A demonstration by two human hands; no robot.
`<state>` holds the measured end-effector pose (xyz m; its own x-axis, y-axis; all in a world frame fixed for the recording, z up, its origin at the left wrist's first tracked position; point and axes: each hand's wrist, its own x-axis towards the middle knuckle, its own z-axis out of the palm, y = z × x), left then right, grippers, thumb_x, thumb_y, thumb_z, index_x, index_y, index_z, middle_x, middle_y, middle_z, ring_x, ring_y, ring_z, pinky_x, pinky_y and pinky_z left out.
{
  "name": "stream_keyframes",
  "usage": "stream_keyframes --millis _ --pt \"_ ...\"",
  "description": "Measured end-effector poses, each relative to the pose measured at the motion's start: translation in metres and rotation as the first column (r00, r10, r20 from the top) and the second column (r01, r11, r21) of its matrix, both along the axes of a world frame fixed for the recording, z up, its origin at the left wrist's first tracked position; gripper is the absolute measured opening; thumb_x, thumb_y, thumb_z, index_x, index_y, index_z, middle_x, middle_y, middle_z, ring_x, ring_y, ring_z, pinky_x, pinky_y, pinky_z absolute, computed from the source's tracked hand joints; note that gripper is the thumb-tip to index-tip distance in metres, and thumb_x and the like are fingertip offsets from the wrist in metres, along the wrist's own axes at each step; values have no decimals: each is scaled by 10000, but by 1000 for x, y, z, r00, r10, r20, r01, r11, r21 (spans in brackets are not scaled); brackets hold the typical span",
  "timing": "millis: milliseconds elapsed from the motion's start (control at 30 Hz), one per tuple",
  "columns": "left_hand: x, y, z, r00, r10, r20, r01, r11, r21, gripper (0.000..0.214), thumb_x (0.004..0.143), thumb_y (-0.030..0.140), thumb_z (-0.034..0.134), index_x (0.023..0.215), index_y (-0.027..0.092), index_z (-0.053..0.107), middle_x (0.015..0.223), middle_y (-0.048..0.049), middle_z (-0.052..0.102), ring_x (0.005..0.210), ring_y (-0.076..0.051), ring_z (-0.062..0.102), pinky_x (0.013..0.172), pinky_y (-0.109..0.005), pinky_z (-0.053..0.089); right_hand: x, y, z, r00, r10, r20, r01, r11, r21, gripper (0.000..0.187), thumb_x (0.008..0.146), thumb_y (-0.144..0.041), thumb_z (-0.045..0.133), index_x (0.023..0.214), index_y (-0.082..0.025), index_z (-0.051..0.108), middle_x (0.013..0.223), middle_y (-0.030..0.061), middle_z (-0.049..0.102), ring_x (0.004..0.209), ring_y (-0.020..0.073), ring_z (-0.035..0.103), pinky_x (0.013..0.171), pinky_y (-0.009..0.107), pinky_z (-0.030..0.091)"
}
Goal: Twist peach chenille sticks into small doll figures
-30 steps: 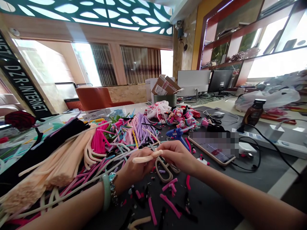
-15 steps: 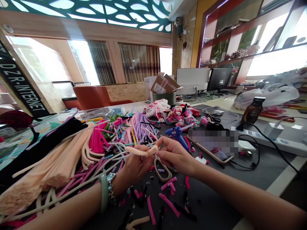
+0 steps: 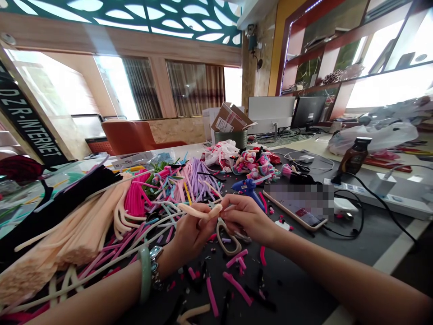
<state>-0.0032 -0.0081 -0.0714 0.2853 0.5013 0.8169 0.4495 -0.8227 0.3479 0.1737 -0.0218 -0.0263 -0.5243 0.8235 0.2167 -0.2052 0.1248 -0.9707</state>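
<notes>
My left hand (image 3: 191, 232) and my right hand (image 3: 246, 217) meet over the dark table (image 3: 355, 253). Together they pinch a short cream pipe cleaner (image 3: 199, 211), bent between the fingertips. My left wrist wears a green bangle and a watch. Just under the hands lie cream-handled scissors (image 3: 227, 239). Cut pink pieces (image 3: 238, 286) and dark scraps are scattered in front of me.
A big heap of cream, black, pink and purple pipe cleaners (image 3: 101, 216) fills the left. A blue glue gun (image 3: 248, 187), a phone (image 3: 297, 205), cables, a dark bottle (image 3: 355, 158) and a pile of small coloured figures (image 3: 253, 162) lie beyond the hands.
The hands have shifted slightly up and left while working the cream pipe cleaner, whose end now bends more. The view has drifted a little.
</notes>
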Motion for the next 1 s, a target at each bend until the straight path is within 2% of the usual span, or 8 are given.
stream_keyframes --millis 200,300,400,600,733,833,1000 --pt "2 -1 3 999 -24 23 24 1000 -13 74 840 181 539 888 167 485 593 80 386 449 -44 365 437 -170 325 -2 6 -7 991 2 -135 -11 998 -63 58 721 -198 595 717 -163 549 406 -93 430 356 40 324 394 174 241" --pt "2 -1 5 998 -60 18 60 998 28 58 838 168 534 850 170 478 623 65 421 469 -50 389 449 -179 339 -2 9 -9 975 17 -222 -40 994 -100 44 712 -187 611 701 -148 592 423 -68 476 380 51 383 422 184 280" --pt "1 -1 7 989 -146 -12 146 989 37 47 851 139 513 868 175 488 677 37 497 515 -68 449 481 -199 378 -1 10 -10 961 41 -273 -88 983 -161 100 742 -215 616 684 -134 605 464 -34 546 407 65 462 442 190 329" --pt "-1 -2 9 939 -335 -83 341 936 85 231 875 108 476 1073 225 485 813 -16 593 720 -144 592 636 -270 499 2 8 -5 940 157 -303 -258 909 -328 123 716 -206 700 720 -119 613 603 6 644 493 73 571 490 173 415" --pt "-3 -1 7 932 -358 -58 362 928 87 249 879 112 473 1092 239 480 829 -19 588 756 -159 593 662 -291 506 1 5 -1 929 185 -321 -302 881 -365 110 694 -148 717 714 -104 617 621 9 643 533 57 578 525 150 410" --pt "-2 0 5 925 -379 -12 379 922 79 265 878 109 474 1108 242 477 850 -20 583 779 -159 588 686 -300 510 0 5 -2 936 177 -305 -284 892 -352 111 675 -128 726 712 -100 625 648 11 638 569 59 573 553 159 405" --pt "0 1 8 923 -383 28 381 923 64 178 893 144 455 1031 253 487 792 -8 560 735 -155 575 650 -300 511 1 9 -6 964 146 -222 -203 943 -264 161 675 -196 754 739 -109 635 645 -6 615 535 45 517 525 162 366"
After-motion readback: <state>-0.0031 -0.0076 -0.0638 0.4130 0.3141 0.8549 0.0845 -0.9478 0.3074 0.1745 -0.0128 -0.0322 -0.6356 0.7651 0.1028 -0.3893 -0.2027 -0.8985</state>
